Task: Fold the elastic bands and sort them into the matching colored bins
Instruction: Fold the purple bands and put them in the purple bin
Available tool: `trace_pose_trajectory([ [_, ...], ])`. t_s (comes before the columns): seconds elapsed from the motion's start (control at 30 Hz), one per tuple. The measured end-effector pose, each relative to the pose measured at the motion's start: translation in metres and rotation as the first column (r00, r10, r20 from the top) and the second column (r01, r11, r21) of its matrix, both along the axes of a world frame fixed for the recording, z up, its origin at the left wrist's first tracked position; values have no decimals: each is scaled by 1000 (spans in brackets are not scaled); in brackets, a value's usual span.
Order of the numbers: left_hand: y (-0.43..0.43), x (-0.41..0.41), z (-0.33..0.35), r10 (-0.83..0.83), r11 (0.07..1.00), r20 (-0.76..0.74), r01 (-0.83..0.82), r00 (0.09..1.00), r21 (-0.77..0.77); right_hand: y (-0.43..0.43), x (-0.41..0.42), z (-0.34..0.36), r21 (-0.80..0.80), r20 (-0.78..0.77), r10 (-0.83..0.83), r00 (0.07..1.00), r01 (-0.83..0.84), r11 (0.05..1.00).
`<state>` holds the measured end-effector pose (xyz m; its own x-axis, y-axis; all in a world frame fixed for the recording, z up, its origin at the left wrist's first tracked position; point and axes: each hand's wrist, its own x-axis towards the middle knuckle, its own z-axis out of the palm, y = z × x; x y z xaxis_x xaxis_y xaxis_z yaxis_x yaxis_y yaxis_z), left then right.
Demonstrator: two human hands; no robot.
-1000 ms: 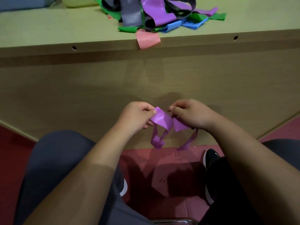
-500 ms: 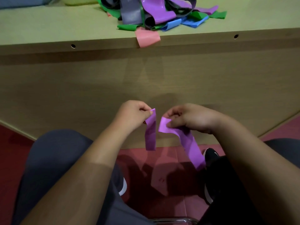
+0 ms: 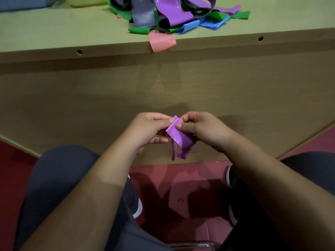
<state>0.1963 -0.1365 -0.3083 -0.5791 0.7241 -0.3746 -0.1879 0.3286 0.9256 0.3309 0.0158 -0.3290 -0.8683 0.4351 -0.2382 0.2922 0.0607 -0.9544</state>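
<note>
A purple elastic band (image 3: 179, 140) hangs doubled over between my hands, below the table's front edge and above my lap. My left hand (image 3: 150, 131) pinches its upper left corner with thumb and fingers. My right hand (image 3: 203, 129) pinches the top of the band from the right, fingers curled. The two hands nearly touch. On the table above lies a pile of bands (image 3: 174, 13) in purple, grey, green and blue, with a pink band (image 3: 161, 41) drooping over the edge.
The table's wooden front panel (image 3: 90, 105) stands right behind my hands. A blue bin (image 3: 21, 4) and a yellow bin (image 3: 85, 0) show at the top left, cut off by the frame. My knees and shoes are over a red floor (image 3: 172, 205).
My hands have come together from a short gap. The band's two hanging ends, held apart half a second ago, now lie folded on each other in a shorter bunch.
</note>
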Motion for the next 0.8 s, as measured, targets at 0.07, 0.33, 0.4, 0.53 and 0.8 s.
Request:
trace_pose_trajectory([
  [0.07, 1, 1, 0, 3, 1000, -3, -3, 1000, 13, 0, -1, -2, -11, -12, -16, 1000, 16, 1000],
  [0.33, 1, 0, 0, -14, 999, 4, 14, 1000, 34, 1, -3, -4, -67, -34, -47, 998, 45, 997],
  [0.4, 1, 0, 0, -11, 999, -3, 11, 1000, 36, 1, -4, -5, -66, -35, -44, 998, 42, 997],
  [0.53, 0, 0, 0, -6, 999, -14, 7, 1000, 52, 1, -5, -6, -43, -28, -51, 998, 50, 998],
  [0.8, -1, 1, 2, 0, 998, -19, 1, 1000, 58, 0, -3, -3, -57, -32, -57, 998, 55, 997],
])
